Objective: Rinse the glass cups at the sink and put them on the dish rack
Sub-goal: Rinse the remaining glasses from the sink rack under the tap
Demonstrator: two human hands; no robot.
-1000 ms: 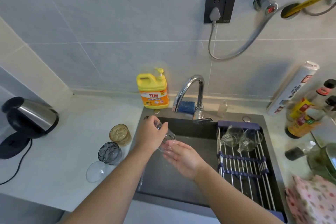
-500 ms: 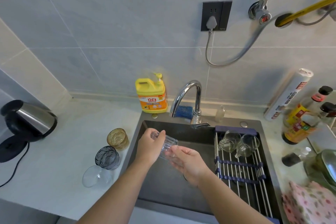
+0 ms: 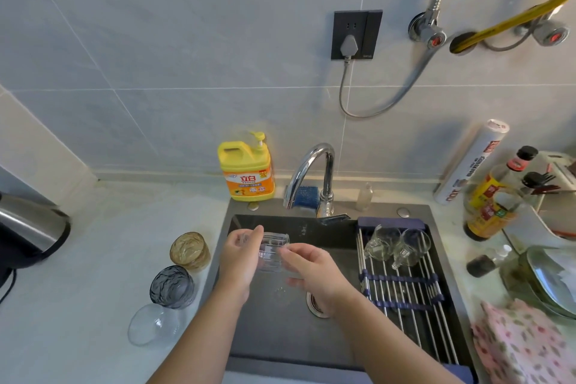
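Centrally, above the sink point(image 3: 280, 337), our left hand point(image 3: 238, 262) gripped the glass cup point(image 3: 271, 251) while our right hand point(image 3: 314, 274) pinched its end; draining it mouth-down before racking seemed wise.

Home kitchen. Dark sink point(image 3: 280, 340) at 6 o'clock, set in pale counter point(image 3: 93, 243); chrome faucet point(image 3: 314, 165) at centre, yellow dish-soap jug point(image 3: 247, 174) beside it. Roll-up dish rack point(image 3: 402, 287) with glass cups point(image 3: 396, 246) at 4 o'clock. Electric kettle point(image 3: 28, 227) at 9 o'clock. Sauce bottles point(image 3: 489, 206) at 3 o'clock, stacked plates point(image 3: 548, 280) below them. Grey tiled wall point(image 3: 187, 56) behind, plugged socket point(image 3: 357, 34) at 1 o'clock.
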